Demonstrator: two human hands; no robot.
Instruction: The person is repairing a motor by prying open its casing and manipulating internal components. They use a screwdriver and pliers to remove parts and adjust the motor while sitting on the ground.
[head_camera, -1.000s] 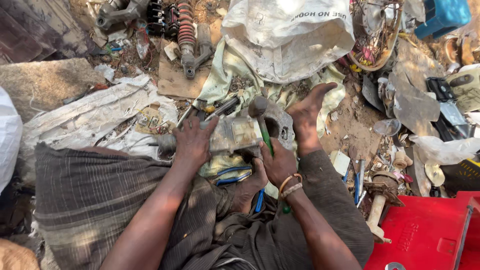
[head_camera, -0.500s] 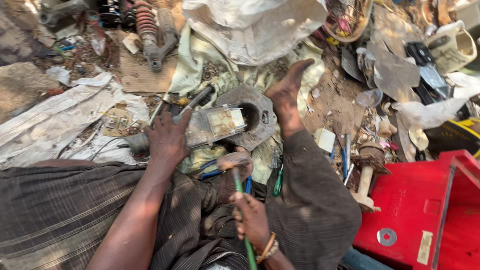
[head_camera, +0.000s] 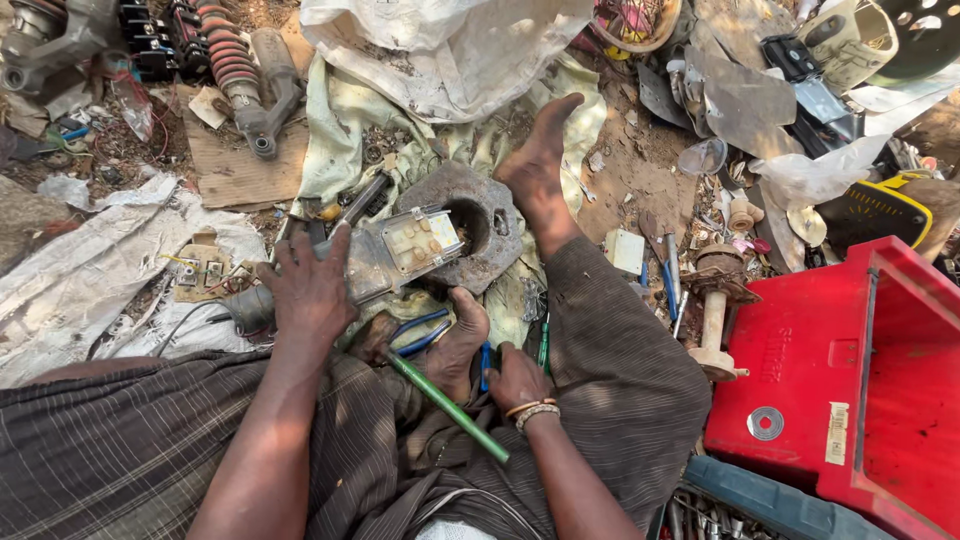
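The left hand (head_camera: 310, 285) presses spread fingers on a grey metal unit (head_camera: 395, 255) lying on a round iron block (head_camera: 490, 225). The right hand (head_camera: 515, 378) grips a green-handled hammer (head_camera: 440, 400), its handle slanting up-left toward blue pliers (head_camera: 420, 332). A bare foot (head_camera: 540, 170) braces the block; a red crate (head_camera: 860, 390) sits to the right.

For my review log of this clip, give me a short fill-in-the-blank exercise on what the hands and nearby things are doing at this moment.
The left hand presses down on a grey metal ____ with a pale terminal block.
The right hand grips a hammer by its ____ handle.
The bare foot rests against a round metal plate with a ____ in its middle.
At the right stands a ____ plastic crate.

Missing words: housing; green; hole; red
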